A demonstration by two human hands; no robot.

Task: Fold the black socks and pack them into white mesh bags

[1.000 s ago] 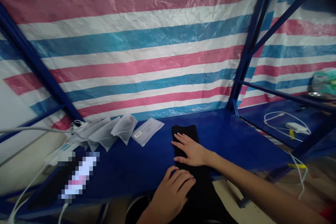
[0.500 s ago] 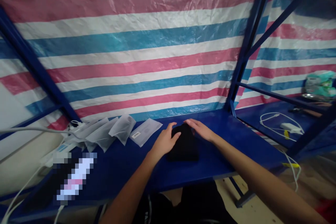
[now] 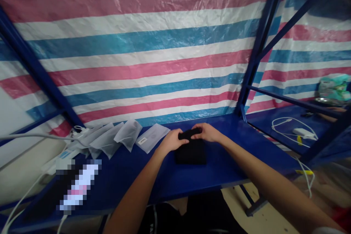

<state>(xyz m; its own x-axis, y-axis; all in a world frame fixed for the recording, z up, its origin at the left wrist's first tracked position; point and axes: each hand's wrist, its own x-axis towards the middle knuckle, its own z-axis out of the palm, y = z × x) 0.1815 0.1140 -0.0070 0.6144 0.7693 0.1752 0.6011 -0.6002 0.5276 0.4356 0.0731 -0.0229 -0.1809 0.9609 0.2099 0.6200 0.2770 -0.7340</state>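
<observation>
- Watching from my end: black cloth (image 3: 191, 154) lies folded into a compact bundle on the blue tabletop (image 3: 233, 157), in front of the person, its near edge fairly straight.
- Left hand (image 3: 172, 140): fingers drawn in narrow, thumb on the near side, gripping the bundle's far left corner.
- Right hand (image 3: 207, 132): fingers curled, thumb pointing inward, gripping the far right corner. I can't tell how many layers either one has.
- Between them the far part of the cloth stands up as a thick ridge; I can't make out whether its underside touches the table.
- Step in hand, as I judge it: folding, with the far end being turned or gathered toward the near edge.
- Next move, my reading: it calls for both grips working evenly, corners level, then a flat press so the layers don't spring open.
- Left of the cloth, well clear of the fold: a labelled translucent pouch (image 3: 153, 138), more translucent pouches (image 3: 109, 139) beyond.
</observation>
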